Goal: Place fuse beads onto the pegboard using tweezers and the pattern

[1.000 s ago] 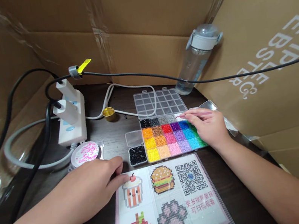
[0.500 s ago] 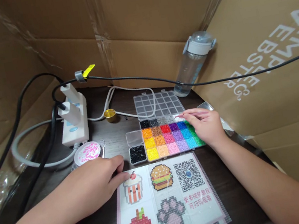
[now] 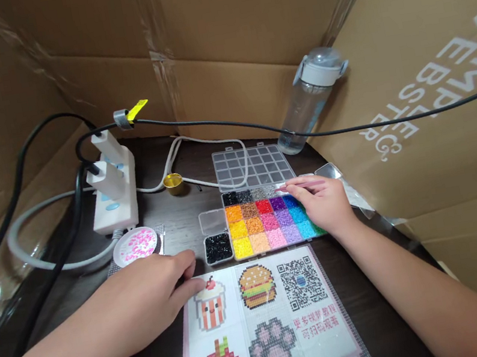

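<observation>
My right hand (image 3: pixel 323 204) is closed around pink tweezers (image 3: pixel 312 183), held over the top row of a bead box (image 3: pixel 268 222) sorted by colour. The tips point at the grey and white beads; whether they grip a bead is too small to tell. My left hand (image 3: pixel 160 295) rests at the upper left corner of a pattern sheet (image 3: pixel 265 314), its thumb on the edge and the index finger apart from it. A cupcake, a burger, an apple and a paw are printed there. Just left of the box stands a small case of black beads (image 3: pixel 218 248).
A white dish of pink beads (image 3: pixel 137 246) lies beyond my left hand. Farther back are a power strip (image 3: pixel 115 193), a gold cup (image 3: pixel 173 183) and a water bottle (image 3: pixel 310 99). A black cable (image 3: pixel 220 123) crosses in front of the cardboard walls (image 3: pixel 213 24).
My right hand with the tweezers has shifted slightly left over the top row of the box. My left hand stays on the sheet's corner. The view has tilted a little.
</observation>
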{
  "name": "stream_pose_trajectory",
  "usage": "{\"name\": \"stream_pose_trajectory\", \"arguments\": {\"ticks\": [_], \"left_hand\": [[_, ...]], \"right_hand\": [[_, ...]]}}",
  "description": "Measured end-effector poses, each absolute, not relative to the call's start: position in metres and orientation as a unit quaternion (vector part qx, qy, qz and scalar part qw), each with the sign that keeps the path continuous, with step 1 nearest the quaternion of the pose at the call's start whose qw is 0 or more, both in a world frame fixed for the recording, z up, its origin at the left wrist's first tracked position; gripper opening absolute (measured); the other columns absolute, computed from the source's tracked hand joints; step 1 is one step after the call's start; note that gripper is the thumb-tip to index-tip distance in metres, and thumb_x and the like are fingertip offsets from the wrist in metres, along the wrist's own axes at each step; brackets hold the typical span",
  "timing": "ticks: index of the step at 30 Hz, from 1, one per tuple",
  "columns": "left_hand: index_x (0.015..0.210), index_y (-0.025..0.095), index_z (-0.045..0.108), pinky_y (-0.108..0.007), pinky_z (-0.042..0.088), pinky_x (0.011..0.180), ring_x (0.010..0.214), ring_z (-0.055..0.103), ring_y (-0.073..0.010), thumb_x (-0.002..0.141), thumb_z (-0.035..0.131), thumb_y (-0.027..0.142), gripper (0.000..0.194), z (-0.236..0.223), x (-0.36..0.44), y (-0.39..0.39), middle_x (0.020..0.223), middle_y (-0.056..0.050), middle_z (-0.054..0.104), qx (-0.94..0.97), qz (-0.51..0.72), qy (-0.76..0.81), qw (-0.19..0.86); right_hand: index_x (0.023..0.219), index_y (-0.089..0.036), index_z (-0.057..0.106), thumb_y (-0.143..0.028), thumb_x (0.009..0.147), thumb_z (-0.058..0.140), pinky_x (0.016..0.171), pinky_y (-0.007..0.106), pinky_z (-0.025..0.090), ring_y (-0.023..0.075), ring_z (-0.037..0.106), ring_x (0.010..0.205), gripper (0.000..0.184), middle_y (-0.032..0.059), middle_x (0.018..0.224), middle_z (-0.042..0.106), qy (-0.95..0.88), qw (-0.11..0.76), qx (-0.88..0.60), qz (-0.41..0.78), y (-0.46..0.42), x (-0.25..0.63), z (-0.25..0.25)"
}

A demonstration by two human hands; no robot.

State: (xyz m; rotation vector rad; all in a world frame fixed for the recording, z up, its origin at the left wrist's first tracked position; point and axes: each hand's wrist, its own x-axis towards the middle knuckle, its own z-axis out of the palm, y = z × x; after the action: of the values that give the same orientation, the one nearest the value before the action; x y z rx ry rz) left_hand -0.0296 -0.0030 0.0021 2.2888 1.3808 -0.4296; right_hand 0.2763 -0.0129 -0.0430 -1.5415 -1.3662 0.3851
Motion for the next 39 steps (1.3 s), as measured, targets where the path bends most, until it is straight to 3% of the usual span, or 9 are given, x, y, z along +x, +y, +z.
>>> {"name": "stream_pose_trajectory", "arguments": {"ticks": [17,31,39], "left_hand": [[0.074,0.024,0.054,-0.031,0.029,0.051,0.058,0.056,-0.0185,0.086,0.044,0.052,0.032,-0.003,-0.032,-0.009,0.066,-0.005,0.062,0.841,-0.087,0.501,0.185],[0.076,0.025,0.055,-0.032,0.030,0.053,0.062,0.058,-0.0209,0.086,0.042,0.055,0.034,0.002,-0.031,-0.004,0.071,-0.006,0.064,0.828,-0.136,0.495,0.225],[0.077,0.025,0.057,-0.031,0.030,0.051,0.058,0.057,-0.0202,0.084,0.043,0.058,0.036,0.001,-0.032,-0.002,0.069,-0.006,0.064,0.836,-0.122,0.482,0.231]], "right_hand": [[0.079,-0.021,0.078,-0.029,0.081,0.067,0.085,0.039,0.058,0.0202,0.073,0.085,0.013,0.0064,0.087,0.078,-0.570,0.493,-0.637,0.163,-0.015,0.277,-0.041],[0.078,-0.020,0.077,-0.030,0.080,0.069,0.083,0.038,0.059,0.0204,0.073,0.084,0.013,0.0060,0.085,0.078,-0.548,0.519,-0.637,0.160,-0.018,0.275,-0.035],[0.081,-0.022,0.074,-0.031,0.082,0.071,0.062,0.031,0.058,0.0180,0.072,0.073,0.010,0.0050,0.084,0.077,-0.488,0.623,-0.593,0.149,-0.050,0.274,-0.012]]}}
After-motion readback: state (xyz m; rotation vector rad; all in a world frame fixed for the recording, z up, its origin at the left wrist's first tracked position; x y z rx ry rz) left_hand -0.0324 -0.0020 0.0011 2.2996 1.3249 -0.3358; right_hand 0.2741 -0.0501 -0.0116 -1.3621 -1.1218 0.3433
